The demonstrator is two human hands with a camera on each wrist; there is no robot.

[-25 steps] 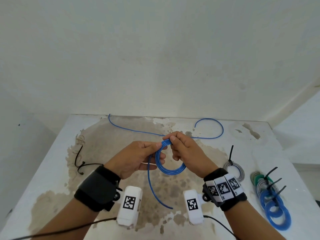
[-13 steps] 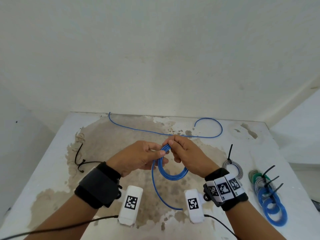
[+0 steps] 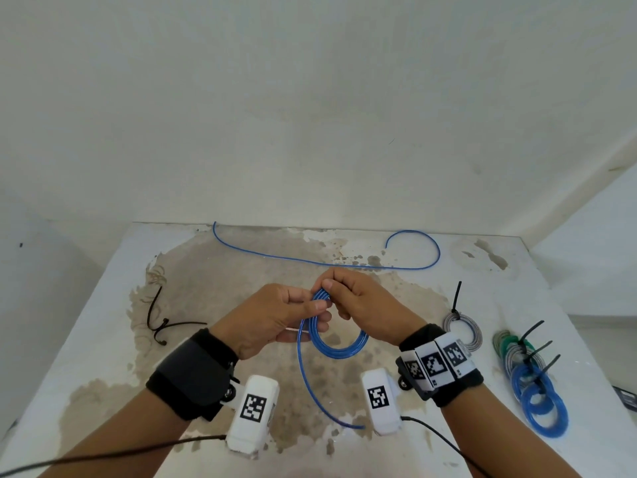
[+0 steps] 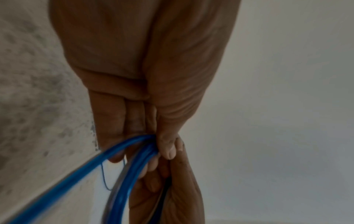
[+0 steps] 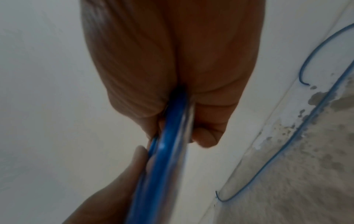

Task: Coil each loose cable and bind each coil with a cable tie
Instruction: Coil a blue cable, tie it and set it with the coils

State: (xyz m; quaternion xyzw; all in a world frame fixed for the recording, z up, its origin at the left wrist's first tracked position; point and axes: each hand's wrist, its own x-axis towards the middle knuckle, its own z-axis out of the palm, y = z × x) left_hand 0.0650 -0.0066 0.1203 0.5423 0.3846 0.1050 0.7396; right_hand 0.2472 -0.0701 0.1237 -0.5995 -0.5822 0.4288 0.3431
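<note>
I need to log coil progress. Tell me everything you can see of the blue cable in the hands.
The blue cable is thin, glossy and plastic-looking, wound into a few round loops held upright above the table. The left hand and right hand both pinch the top of the coil, fingertips close together. One loose tail curves down from the left hand toward the person. No tie binds it yet.

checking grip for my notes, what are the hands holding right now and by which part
Both hands hold the half-wound blue cable coil at its top: left hand and right hand pinch the bunched loops there, tail hanging free.
</note>
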